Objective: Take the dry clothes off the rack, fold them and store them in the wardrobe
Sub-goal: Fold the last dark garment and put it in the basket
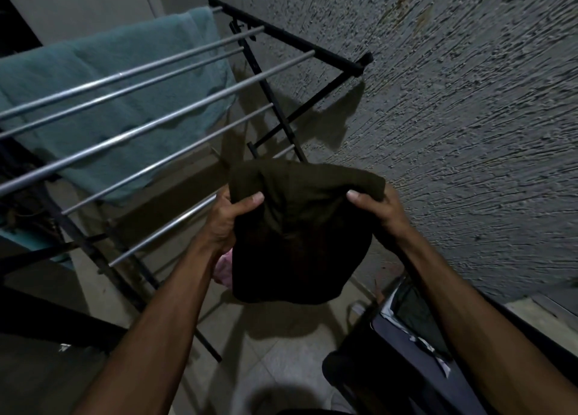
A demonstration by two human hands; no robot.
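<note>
A teal terry towel (103,101) hangs over the far rails of a folding drying rack with grey metal rods and a black frame (175,108), which fills the left half of the view and stands on a pale tiled floor (281,352). Nearer the middle, two bare forearms reach forward from the bottom edge. The left hand (228,217) pinches the upper left edge of a dark olive-brown folded garment (297,236), thumb pressed on the near face and the other fingers hidden behind the cloth. A scrap of pink fabric (223,267) shows just below that wrist, partly covered by the garment. The garment itself is held up in the air in front of the rack's lower rods, clear of them, its bottom hanging loose above the floor. The right hand (378,214) clamps the upper right edge in the same way, thumb on the front and the remaining fingers out of sight behind. Below the right forearm sits a dark container with a glossy rim (416,330); what it holds cannot be made out. A rough, grey textured plaster wall (469,101) takes up the right side.
</note>
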